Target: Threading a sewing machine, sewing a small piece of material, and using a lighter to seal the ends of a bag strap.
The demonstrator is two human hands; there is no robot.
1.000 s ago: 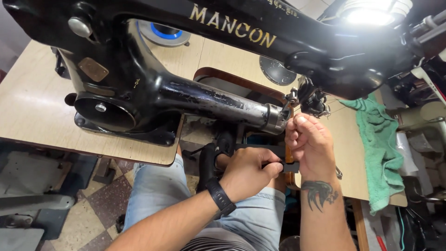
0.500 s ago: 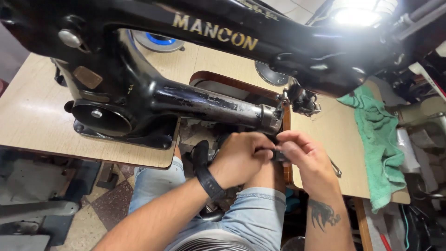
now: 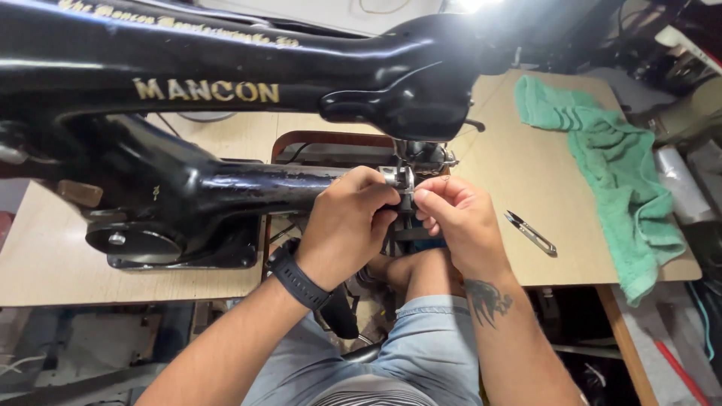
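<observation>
A large black cylinder-arm sewing machine [image 3: 226, 98] stands on a light wooden table [image 3: 526, 173]. Both of my hands meet at the metal tip [image 3: 406, 180] of its lower arm, under the needle head. My left hand [image 3: 350, 222], with a black band on the wrist, curls over the arm's end. My right hand [image 3: 459, 218], tattooed at the wrist, pinches something small at the tip with thumb and fingers. What the fingers hold is hidden.
Small thread snips [image 3: 531, 231] lie on the table right of my right hand. A green towel [image 3: 609, 173] drapes over the table's right edge. My knees in light denim shorts [image 3: 421, 346] are below the table's cut-out. Clutter stands at the far right.
The view has shifted so the machine arm fills the top. Both hands rose from under the arm to its metal tip and closed together there.
</observation>
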